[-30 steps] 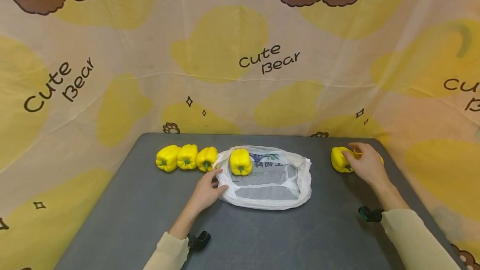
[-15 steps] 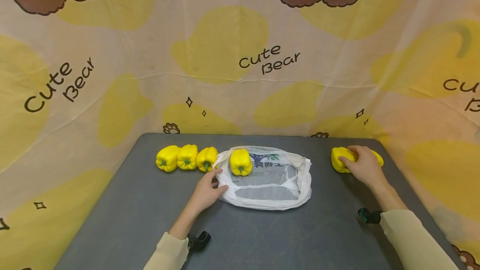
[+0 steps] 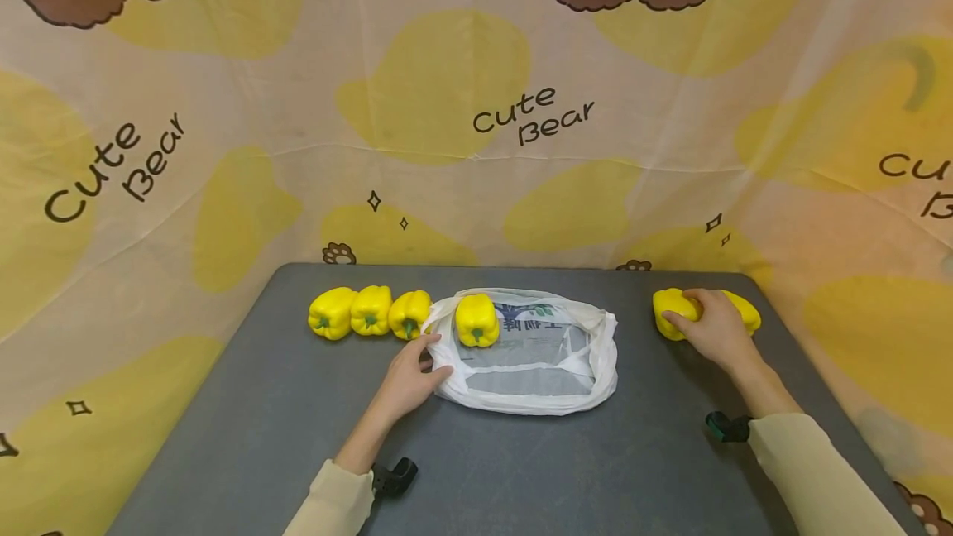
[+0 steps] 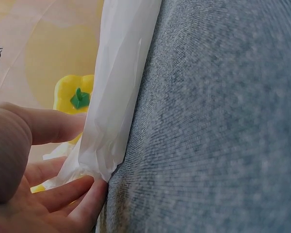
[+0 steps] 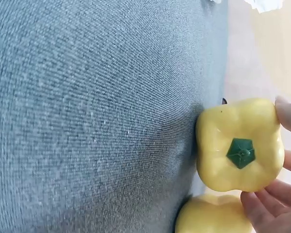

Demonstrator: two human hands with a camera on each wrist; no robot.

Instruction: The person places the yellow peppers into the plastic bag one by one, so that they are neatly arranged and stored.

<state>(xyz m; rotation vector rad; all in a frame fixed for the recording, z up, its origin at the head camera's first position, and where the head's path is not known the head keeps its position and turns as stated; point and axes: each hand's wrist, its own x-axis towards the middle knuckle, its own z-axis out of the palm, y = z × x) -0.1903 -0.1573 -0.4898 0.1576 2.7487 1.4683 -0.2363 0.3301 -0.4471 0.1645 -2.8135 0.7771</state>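
Observation:
A white plastic bag (image 3: 566,404) stands with its mouth rolled open on the grey table. One yellow bell pepper (image 3: 477,321) shows within its left side. My left hand (image 3: 408,379) holds the bag's left edge, thumb and fingers at the white film (image 4: 119,87) in the left wrist view. At the far right, my right hand (image 3: 716,329) grips another yellow bell pepper (image 5: 220,124) between thumb and fingers, its green stem toward the right wrist camera. Partly hidden behind that hand lies a further bell pepper (image 3: 746,313), also seen below in the right wrist view.
Three yellow bell peppers (image 3: 371,311) sit in a row left of the bag, the closest one right at its edge. A patterned cloth (image 3: 417,213) hangs behind and at both sides of the grey table (image 3: 521,478).
My right hand has closed on the pepper, which has shifted slightly left, showing more of the one behind it. My left hand stays at the bag.

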